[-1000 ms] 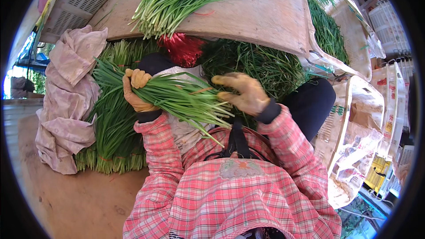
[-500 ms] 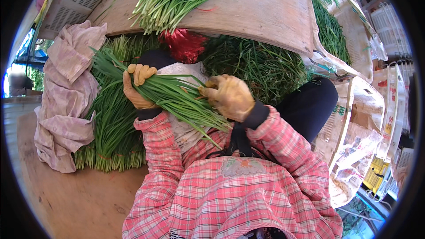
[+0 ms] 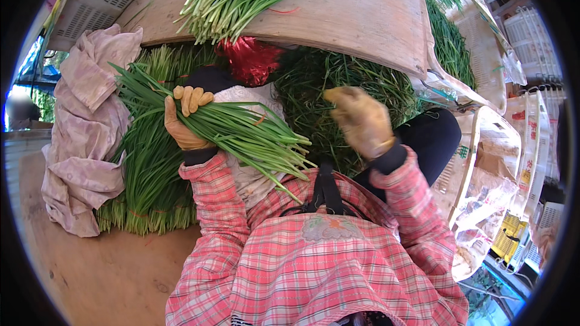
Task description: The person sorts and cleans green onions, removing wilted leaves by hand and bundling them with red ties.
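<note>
My left hand, in a tan glove, is closed round the middle of a bunch of garlic chives. The bunch slants over my lap, its pale cut ends toward the lower right and its leaf tips toward the upper left. A red tie shows on it near the stem ends. To the right, apart from the bunch, my gloved right hand hangs over a heap of loose dark green leaves. Motion smears its fingers, so I cannot make out whether it holds anything.
Several tied chive bundles lie at my left beside a crumpled pale cloth. Loose chives rest on the wooden board ahead. Red ties hang beneath the board's edge. White plastic crates stand at the right.
My right hand has moved off the bunch, rightward and slightly up, over the leaf heap. The left hand still grips the bunch in nearly the same place.
</note>
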{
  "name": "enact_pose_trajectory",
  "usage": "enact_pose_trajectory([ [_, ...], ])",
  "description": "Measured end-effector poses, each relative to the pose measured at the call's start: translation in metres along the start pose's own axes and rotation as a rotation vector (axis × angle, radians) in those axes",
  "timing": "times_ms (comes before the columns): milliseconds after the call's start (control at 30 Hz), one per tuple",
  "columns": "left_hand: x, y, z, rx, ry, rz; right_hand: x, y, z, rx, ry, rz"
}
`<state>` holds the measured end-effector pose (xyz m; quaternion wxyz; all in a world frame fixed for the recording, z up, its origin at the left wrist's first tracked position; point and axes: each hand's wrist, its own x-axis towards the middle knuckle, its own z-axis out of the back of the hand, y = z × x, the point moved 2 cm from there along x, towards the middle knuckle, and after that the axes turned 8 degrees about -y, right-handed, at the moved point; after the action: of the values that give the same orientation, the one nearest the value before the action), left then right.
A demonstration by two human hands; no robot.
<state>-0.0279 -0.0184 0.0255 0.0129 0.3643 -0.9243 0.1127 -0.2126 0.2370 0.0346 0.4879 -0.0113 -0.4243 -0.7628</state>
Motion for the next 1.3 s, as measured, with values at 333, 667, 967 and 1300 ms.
enact_pose_trajectory([
  [333, -0.001, 0.008, -0.008, 0.047, -0.041, 0.009, 0.043, 0.031, -0.018, -0.033, -0.283, 0.278],
  [667, 0.011, -0.015, 0.013, -0.240, 0.080, 0.178, -0.143, -0.229, -0.079, -0.620, 1.350, -0.330],
  [967, 0.007, -0.014, 0.006, -0.152, 0.056, 0.182, -0.176, -0.209, -0.096, -0.389, 1.538, -0.611],
  [1300, 0.008, -0.013, 0.006, -0.220, 0.168, 0.202, -0.137, -0.238, -0.078, -0.660, 1.352, -0.535],
])
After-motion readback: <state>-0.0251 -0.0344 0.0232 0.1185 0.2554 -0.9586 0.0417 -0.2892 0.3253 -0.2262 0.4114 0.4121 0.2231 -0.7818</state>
